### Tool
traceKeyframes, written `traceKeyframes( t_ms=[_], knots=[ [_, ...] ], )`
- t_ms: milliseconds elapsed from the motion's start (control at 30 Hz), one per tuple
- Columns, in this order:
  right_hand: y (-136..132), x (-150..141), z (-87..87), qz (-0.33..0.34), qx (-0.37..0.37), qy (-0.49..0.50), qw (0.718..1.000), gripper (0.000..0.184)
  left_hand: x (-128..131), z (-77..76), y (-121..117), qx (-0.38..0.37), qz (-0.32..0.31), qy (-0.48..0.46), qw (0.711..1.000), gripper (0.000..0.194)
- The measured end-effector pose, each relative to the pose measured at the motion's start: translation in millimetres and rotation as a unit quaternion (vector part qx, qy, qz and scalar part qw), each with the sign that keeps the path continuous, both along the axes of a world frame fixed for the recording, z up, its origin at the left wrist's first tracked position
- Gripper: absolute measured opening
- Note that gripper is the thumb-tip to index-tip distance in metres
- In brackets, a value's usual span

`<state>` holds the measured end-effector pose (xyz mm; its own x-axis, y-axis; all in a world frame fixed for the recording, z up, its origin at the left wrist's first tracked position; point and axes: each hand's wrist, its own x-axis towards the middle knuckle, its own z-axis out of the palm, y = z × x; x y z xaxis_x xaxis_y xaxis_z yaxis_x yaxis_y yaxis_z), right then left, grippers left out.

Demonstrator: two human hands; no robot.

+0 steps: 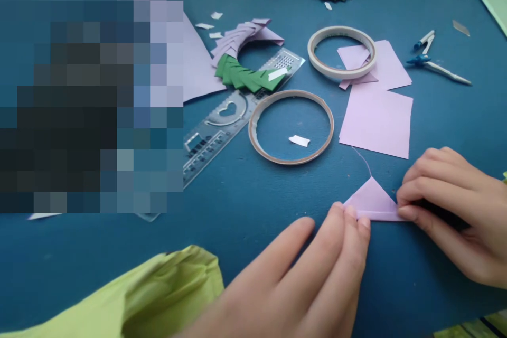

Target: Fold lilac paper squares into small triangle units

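Left hand (304,269), right hand (455,211): fingertips grasped creased paper triangle (372,198) | worktop (396,274), toward near edge | tape ring (254,129) lay apart

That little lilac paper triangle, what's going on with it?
A person is handling the folded lilac triangle on the blue table. Their left hand presses its left end with the fingertips; their right hand holds the right corner. A narrow band shows along its lower edge. Beyond it lie lilac sheets, two tape rolls and a folded-paper arc, partly over a clear ruler.
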<state>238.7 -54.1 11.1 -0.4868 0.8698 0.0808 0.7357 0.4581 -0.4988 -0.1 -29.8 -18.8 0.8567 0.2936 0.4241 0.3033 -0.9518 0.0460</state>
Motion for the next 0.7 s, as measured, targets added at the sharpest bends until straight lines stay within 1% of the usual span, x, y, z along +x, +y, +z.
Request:
traceKeyframes(
  t_ms=[100,200,267,333,500,600,700],
  knots=[
    [3,-1,-0.2,-0.019,-0.017,0.0,1.0,0.009,1,2.2,2,-0.022,0.001,0.047,0.999,0.029],
    [3,-1,2.3,-0.018,-0.032,-0.002,0.999,0.008,1,4.9,5,-0.014,-0.019,0.072,0.997,0.029],
    [3,0,3.7,-0.014,-0.042,-0.014,0.999,0.007,0,5.9,8,0.004,-0.028,0.056,0.998,0.029],
    [3,0,3.7,-0.004,-0.039,-0.017,0.999,0.008,0,6.3,9,0.002,-0.028,0.056,0.998,0.031],
    [8,1,0.0,0.02,-0.025,0.03,0.999,0.009,1,7.4,10,-0.008,-0.035,0.047,0.998,0.034],
    [9,1,-0.4,0.009,-0.029,0.038,0.999,0.009,1,7.6,11,-0.003,-0.046,0.053,0.998,0.034],
    [9,-1,-0.1,-0.018,-0.028,0.04,0.999,0.009,0,7.5,11,-0.001,-0.05,0.06,0.997,0.034]
  ],
)
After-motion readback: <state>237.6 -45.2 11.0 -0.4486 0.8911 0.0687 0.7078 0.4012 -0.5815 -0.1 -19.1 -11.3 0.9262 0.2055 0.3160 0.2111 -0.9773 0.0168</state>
